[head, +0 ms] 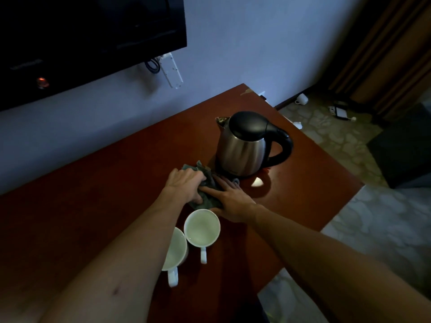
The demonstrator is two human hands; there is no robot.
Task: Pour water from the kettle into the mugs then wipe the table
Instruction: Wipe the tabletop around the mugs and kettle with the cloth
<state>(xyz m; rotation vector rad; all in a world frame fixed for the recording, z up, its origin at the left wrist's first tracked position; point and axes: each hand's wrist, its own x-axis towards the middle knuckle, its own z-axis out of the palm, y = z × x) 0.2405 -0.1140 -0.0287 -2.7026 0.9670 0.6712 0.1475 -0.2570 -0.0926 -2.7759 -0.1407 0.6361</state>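
Your pouring looks finished, judging by how things lie: the kettle [247,145] stands upright on the table [93,194] at about one o'clock from your hands, nobody holding it, and you are now on the wiping step. Your left hand [186,185] curls its fingers round a bunched part of the grey cloth [208,194], while your right hand [229,199] lies flat with straight fingers pressing the cloth down onto the wood. The cloth sits just in front of the kettle, at twelve o'clock from the mugs. Whether the mugs hold water you cannot tell for sure in this dim light; their insides only look pale. What seems left is the sweep across the rest of the tabletop. Counting: one kettle, one cloth, and two white mugs on the table, the right mug [202,228] touching the left mug [175,249], which your left forearm partly covers, both near six o'clock.
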